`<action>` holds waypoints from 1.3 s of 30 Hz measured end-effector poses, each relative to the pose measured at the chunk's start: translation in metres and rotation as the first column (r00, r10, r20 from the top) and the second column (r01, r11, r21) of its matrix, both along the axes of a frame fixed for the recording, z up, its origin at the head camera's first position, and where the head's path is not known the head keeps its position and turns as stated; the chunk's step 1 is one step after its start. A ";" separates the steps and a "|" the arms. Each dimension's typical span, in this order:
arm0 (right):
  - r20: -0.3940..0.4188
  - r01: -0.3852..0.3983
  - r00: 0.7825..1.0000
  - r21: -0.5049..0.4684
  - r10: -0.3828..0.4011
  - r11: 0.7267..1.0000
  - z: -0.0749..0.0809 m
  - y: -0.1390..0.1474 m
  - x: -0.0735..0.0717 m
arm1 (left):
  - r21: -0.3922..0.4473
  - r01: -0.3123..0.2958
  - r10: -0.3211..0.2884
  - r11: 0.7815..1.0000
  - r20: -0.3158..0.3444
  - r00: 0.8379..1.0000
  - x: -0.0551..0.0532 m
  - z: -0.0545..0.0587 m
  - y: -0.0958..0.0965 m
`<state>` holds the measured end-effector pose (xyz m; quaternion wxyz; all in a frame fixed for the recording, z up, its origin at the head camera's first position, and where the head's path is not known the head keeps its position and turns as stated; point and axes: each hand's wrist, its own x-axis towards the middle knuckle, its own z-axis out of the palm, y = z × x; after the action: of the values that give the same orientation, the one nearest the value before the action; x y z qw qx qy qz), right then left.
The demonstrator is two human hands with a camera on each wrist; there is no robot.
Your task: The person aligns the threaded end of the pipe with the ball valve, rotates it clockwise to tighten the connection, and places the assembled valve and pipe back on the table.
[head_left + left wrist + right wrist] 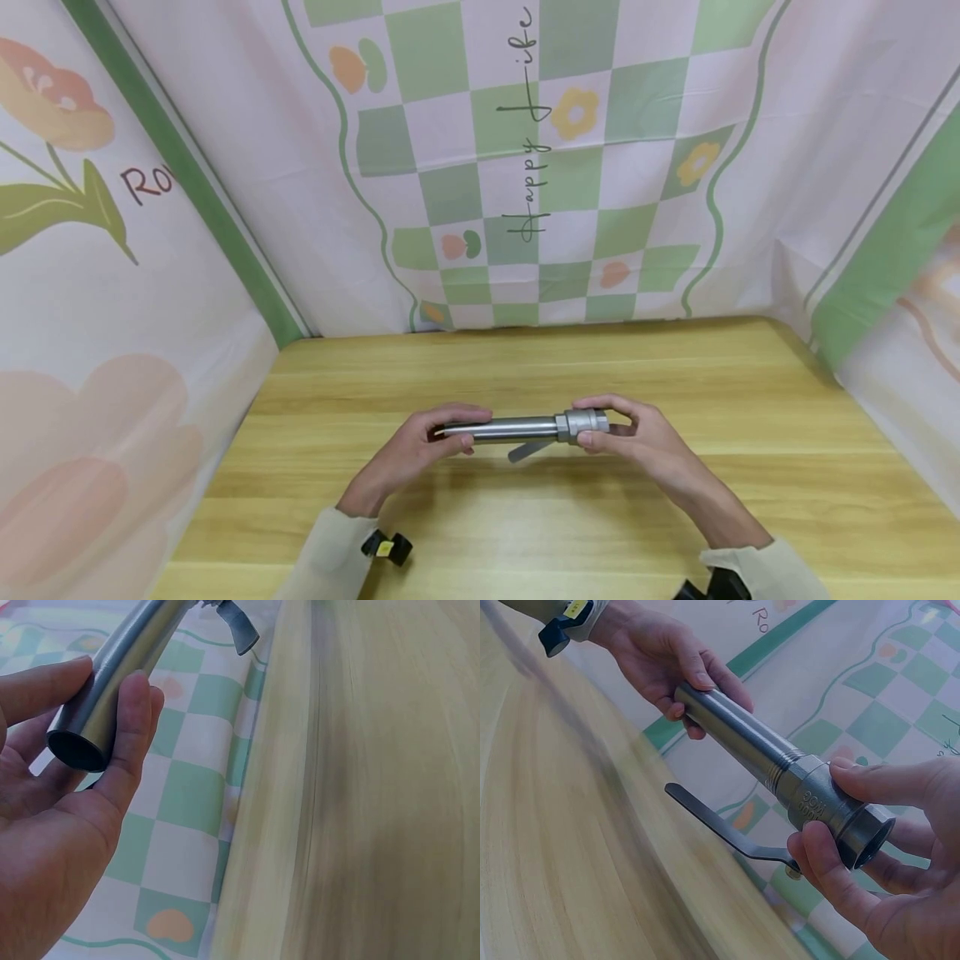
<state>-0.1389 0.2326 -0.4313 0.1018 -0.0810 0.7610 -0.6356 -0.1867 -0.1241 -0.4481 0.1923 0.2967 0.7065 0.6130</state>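
A steel pipe (513, 429) lies level across the view, held above the table between both hands. Its threaded end meets a metal ball valve (821, 796), with several threads showing at the joint in the right wrist view. My left hand (423, 442) grips the pipe near its open far end, thumb and fingers on opposite sides. Around the valve body, the thumb and fingers of my right hand (641, 433) pinch from both sides. The valve's flat lever handle (720, 825) hangs below and angles back along the pipe.
Beneath the hands is a wood-grain table (480, 533). A checked green and white cloth (540, 183) hangs behind its back edge, with printed cloth walls (90, 333) at the sides. Black wrist cameras (386, 547) sit on both sleeves.
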 end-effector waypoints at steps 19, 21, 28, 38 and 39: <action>0.002 0.000 1.000 0.000 0.000 1.000 0.001 0.000 0.000 | -0.044 -0.025 0.023 0.999 -0.037 0.999 0.000 -0.002 0.000; 0.002 -0.005 1.000 -0.005 0.005 1.000 0.001 0.000 0.001 | -0.046 -0.025 0.024 0.999 -0.036 0.999 0.000 -0.002 0.000; 0.006 -0.009 1.000 -0.025 0.009 1.000 0.001 0.000 0.001 | -0.048 -0.023 0.022 0.999 -0.033 0.999 0.001 0.000 0.000; -0.008 -0.017 1.000 -0.028 0.017 0.999 0.000 0.000 0.000 | -0.031 -0.018 0.017 0.999 -0.033 0.999 0.000 -0.001 0.000; -0.010 -0.018 1.000 -0.027 0.017 0.999 0.000 0.000 0.000 | -0.031 -0.017 0.016 0.999 -0.034 0.999 -0.001 -0.002 0.000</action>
<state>-0.1385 0.2329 -0.4316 0.1025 -0.0921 0.7521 -0.6445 -0.1873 -0.1238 -0.4496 0.1801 0.2980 0.7216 0.5983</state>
